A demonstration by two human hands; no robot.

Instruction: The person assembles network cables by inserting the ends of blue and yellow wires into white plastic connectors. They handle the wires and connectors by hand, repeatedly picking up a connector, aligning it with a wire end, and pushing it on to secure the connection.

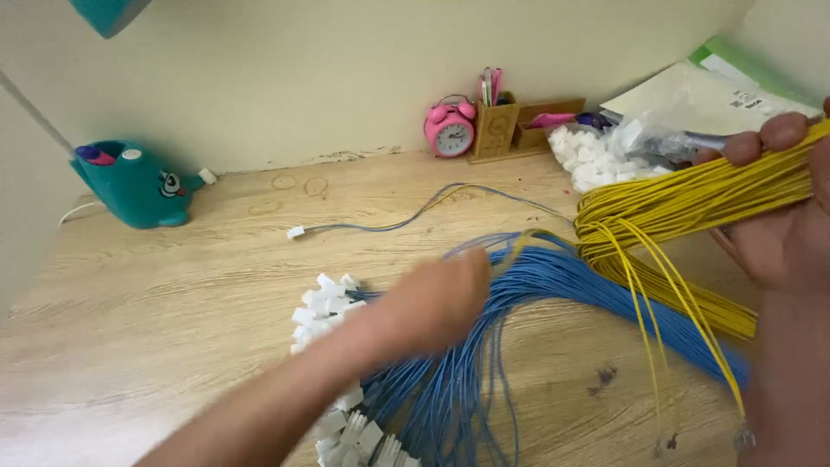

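Note:
My right hand (791, 216) grips a thick bundle of yellow wires (683, 203) at the right edge; the bundle loops back and some loose yellow strands hang down toward the desk. My left hand (437, 303) is blurred with motion over a bundle of blue wires (571, 281), its fingertips at a strand near the top of the blue loop; I cannot tell whether it pinches one. The blue wires end in several white plastic connectors (324, 303) spread under my left forearm. A single blue-and-yellow wire pair with a white connector (296, 232) lies alone further back.
A wooden desk (173, 329) against a pale wall. A teal whale-shaped lamp base (134, 183) at back left, a pink alarm clock (450, 128), a wooden pen holder (501, 125), a clear bag of white connectors (596, 156) and papers (709, 91) at back right.

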